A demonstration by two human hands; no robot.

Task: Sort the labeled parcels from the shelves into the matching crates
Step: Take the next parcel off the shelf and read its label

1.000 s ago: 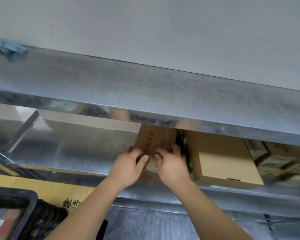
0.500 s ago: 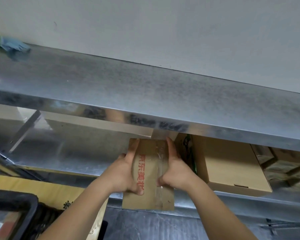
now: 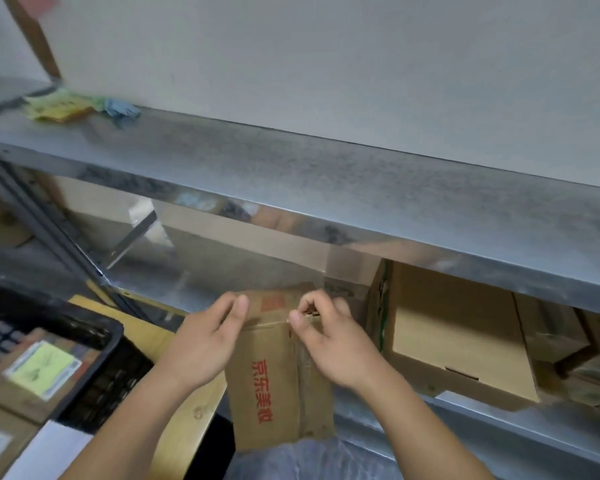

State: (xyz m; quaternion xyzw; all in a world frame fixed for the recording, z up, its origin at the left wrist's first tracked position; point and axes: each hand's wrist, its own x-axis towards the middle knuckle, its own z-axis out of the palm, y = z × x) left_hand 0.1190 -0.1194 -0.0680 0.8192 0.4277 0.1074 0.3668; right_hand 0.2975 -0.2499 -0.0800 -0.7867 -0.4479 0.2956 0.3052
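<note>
A narrow brown cardboard parcel (image 3: 274, 386) with red printed characters and clear tape down its middle is held in front of the lower metal shelf (image 3: 499, 420). My left hand (image 3: 205, 344) grips its upper left side. My right hand (image 3: 333, 344) holds its upper right side, thumb and fingers pinching at the top edge. A black plastic crate (image 3: 94, 344) sits at the lower left, holding a box with a yellow-green label (image 3: 42, 367).
A larger flat cardboard box (image 3: 454, 334) lies on the lower shelf to the right, with more boxes (image 3: 568, 341) beyond it. The upper metal shelf (image 3: 326, 188) overhangs, with yellow papers and a blue cloth (image 3: 80, 107) at its left end. A wooden board (image 3: 184, 393) lies beside the crate.
Both hands have pulled the parcel off the lower shelf toward me and lower. My view has shifted so the crate at the left shows more.
</note>
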